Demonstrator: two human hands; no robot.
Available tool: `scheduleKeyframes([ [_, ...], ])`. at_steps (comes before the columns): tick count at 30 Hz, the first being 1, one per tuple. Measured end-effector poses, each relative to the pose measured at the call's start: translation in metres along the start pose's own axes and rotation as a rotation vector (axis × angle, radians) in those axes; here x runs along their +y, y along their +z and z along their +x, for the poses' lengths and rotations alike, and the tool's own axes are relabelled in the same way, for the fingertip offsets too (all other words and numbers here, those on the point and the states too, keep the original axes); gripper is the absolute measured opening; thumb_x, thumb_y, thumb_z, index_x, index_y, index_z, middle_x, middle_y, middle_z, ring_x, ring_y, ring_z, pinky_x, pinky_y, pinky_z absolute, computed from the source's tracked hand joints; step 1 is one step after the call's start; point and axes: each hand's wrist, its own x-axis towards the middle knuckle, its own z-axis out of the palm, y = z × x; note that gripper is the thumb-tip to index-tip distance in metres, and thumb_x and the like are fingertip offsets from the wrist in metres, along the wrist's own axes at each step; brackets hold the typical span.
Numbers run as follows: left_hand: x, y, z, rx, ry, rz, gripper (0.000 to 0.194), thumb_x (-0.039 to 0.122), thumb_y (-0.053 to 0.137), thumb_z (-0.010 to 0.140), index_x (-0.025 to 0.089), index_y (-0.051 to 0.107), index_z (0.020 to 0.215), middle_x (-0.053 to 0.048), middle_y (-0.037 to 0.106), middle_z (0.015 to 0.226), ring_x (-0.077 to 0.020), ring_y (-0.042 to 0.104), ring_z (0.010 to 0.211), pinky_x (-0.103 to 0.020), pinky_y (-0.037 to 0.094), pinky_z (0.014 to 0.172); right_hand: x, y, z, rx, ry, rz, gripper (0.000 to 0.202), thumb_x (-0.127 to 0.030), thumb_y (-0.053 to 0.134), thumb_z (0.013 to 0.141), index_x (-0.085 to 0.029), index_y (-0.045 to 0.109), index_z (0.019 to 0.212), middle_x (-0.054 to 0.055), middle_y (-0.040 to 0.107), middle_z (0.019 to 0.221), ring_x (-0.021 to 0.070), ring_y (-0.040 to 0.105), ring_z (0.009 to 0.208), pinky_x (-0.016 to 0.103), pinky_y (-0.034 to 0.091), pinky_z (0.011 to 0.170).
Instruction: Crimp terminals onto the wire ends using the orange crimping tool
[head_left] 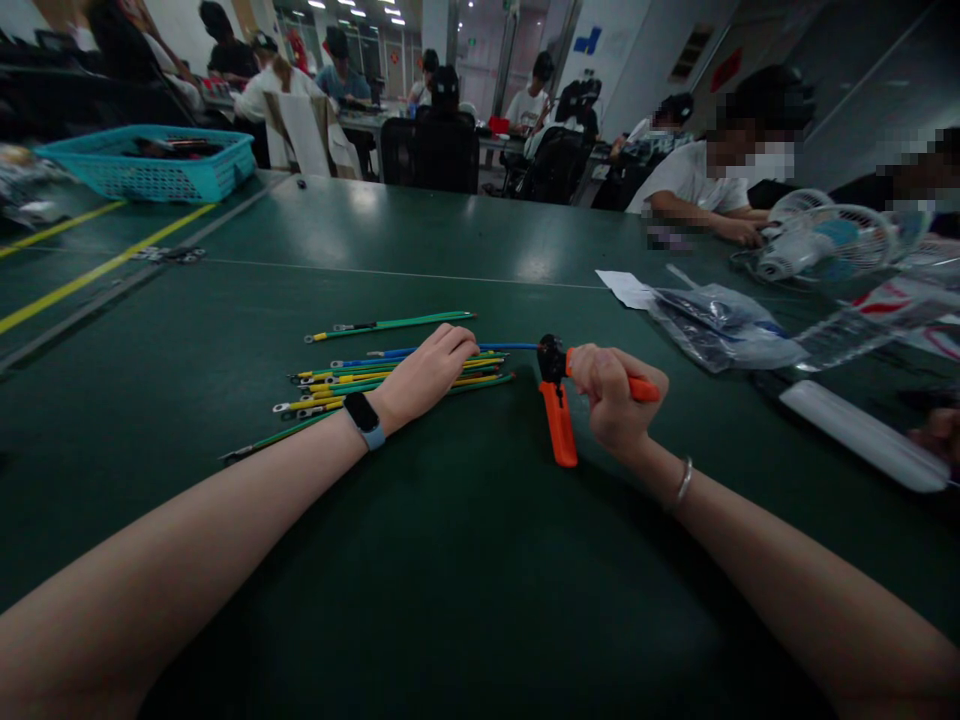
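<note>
The right hand [619, 393] has its grip closed on one orange handle of the pliers [559, 430], the other handle angled away and down over the green surface [450, 570]. The left hand [429, 372] lies over the blue wire [514, 347], which reaches the pliers' head; whether its grip is closed, I cannot tell. Yellow and green wires [322, 391] lie under and beside that hand. Farther off are a plastic bag [712, 325] at right, a blue basket [165, 180] at left, and a person [686, 180] by a fan [832, 240].

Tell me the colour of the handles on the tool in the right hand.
The tool's handles are orange; the head view shows them best.
</note>
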Motion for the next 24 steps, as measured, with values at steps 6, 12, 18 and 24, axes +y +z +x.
scheduleKeyframes([
  [6,-0.0010,0.0015,0.0006,-0.006,-0.002,-0.006,0.022,0.005,0.044,0.098,0.009,0.058,0.114,-0.014,0.059,0.120,-0.0229,0.055,0.111,-0.043,0.056,0.099,0.0002,-0.0012,-0.0002,-0.005,0.012,-0.006,0.046,-0.026,0.055,0.095,-0.021,0.040,0.052,-0.005,0.038,0.048,0.0089,0.039,0.046,0.030,0.031,0.050],
  [12,-0.0015,0.0013,-0.0004,-0.055,0.041,-0.044,0.023,0.007,0.040,0.100,0.010,0.060,0.113,-0.014,0.060,0.116,-0.0212,0.057,0.107,-0.039,0.057,0.096,0.0017,-0.0015,-0.0010,0.001,0.008,0.000,0.046,-0.027,0.056,0.095,-0.021,0.041,0.052,-0.004,0.038,0.048,0.0095,0.039,0.046,0.031,0.031,0.049],
  [18,0.0004,0.0006,0.0005,-0.098,0.026,-0.041,0.019,0.010,0.046,0.098,0.010,0.060,0.111,-0.014,0.060,0.115,-0.0223,0.058,0.105,-0.040,0.058,0.095,0.0021,-0.0009,-0.0009,0.004,-0.002,-0.013,0.046,-0.026,0.054,0.096,-0.021,0.040,0.052,-0.004,0.037,0.049,0.0092,0.039,0.046,0.030,0.031,0.049],
  [24,0.0007,0.0011,0.0004,-0.092,0.038,-0.045,0.021,0.007,0.047,0.096,0.007,0.059,0.113,-0.015,0.060,0.117,-0.0227,0.057,0.106,-0.041,0.057,0.096,0.0022,-0.0005,-0.0014,0.001,-0.008,-0.015,0.047,-0.026,0.054,0.096,-0.021,0.040,0.052,-0.004,0.038,0.049,0.0085,0.038,0.046,0.030,0.031,0.049],
])
